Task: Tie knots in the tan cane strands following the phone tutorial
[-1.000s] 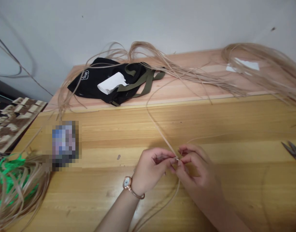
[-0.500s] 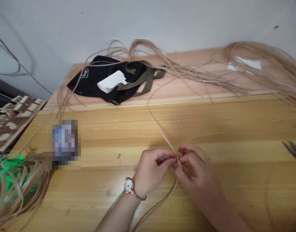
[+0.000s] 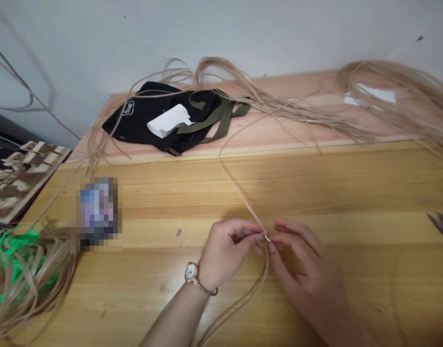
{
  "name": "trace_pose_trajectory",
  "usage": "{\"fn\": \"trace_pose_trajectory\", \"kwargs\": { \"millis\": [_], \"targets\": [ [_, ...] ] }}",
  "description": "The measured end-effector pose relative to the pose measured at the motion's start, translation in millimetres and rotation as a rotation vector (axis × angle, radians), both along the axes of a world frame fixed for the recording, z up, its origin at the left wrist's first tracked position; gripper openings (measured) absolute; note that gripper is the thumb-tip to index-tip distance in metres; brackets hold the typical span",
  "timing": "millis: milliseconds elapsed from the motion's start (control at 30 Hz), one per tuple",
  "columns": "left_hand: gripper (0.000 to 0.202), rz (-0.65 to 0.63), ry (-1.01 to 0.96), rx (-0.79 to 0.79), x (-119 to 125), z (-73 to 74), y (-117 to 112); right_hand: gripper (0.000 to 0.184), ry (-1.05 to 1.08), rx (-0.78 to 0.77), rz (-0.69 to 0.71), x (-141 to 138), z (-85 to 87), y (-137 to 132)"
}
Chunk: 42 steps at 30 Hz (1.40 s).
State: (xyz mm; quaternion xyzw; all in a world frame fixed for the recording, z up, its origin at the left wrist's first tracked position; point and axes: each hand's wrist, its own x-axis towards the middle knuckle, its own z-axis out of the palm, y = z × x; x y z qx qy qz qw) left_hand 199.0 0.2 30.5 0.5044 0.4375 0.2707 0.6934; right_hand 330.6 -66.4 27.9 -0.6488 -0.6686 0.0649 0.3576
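Now the right hand (image 3: 308,274) sits slightly farther right than a moment ago, so the pale bend (image 3: 266,237) being worked shows more clearly. The left hand (image 3: 223,255) pinches the strand (image 3: 243,198) there, over the table's (image 3: 141,284) near side; whether the right fingertips close on it or merely touch, I cannot tell.

Looks like a small handcraft workshop: wooden worktable (image 3: 145,193) against a plain wall (image 3: 261,33), loose bundle of cane-like strands (image 3: 279,102) at back, green-tied coil (image 3: 29,299) at left, scissors (image 3: 440,227) at right edge, single strand (image 3: 249,207) pinched in left hand (image 3: 226,253).
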Motion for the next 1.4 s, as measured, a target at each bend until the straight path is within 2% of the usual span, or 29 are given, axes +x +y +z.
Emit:
{"fn": "trace_pose_trajectory", "kwargs": {
  "millis": [133,233,333,467,767,900,1033,1133,1267,1400],
  "targets": [
    [0.011,0.016,0.006,0.022,0.5,-0.8,-0.3,0.006,-0.015,0.036,-0.019,-1.4,-0.7,2.0],
    [0.013,0.015,0.057,0.12,0.3,-3.4,-1.8,0.004,-0.005,0.034,-0.056,-3.5,1.1,3.0],
    [0.013,0.003,0.106,0.24,-0.4,-6.4,-4.3,0.005,0.065,-0.082,-0.048,-5.5,2.5,1.8],
    [0.014,-0.011,0.133,0.31,-1.1,-7.9,-6.8,0.006,0.164,-0.234,-0.111,-7.4,1.3,-0.1],
    [0.014,-0.014,0.148,0.322,-0.3,-5.8,-6.2,0.011,0.28,-0.357,-0.181,-8.4,-0.4,0.1],
    [0.013,-0.023,0.14,0.301,-0.1,-5.1,-6.6,0.01,0.402,-0.409,-0.235,-8.4,1.4,2.4],
    [0.013,-0.024,0.131,0.28,-0.2,-3.9,-7.1,0.01,0.522,-0.468,-0.232,-7.0,3.7,4.2],
    [0.012,-0.011,0.14,0.293,-0.1,-3.2,-6.9,0.01,0.567,-0.454,-0.233,-6.4,4.5,3.8],
    [0.013,-0.002,0.155,0.305,0.2,-3.6,-6.0,0.007,0.472,-0.42,-0.203,-7.0,4.7,2.1],
    [0.013,0.0,0.167,0.33,0.2,-3.2,-5.8,0.007,0.41,-0.348,-0.234,-8.0,5.2,2.2]
  ]
}}
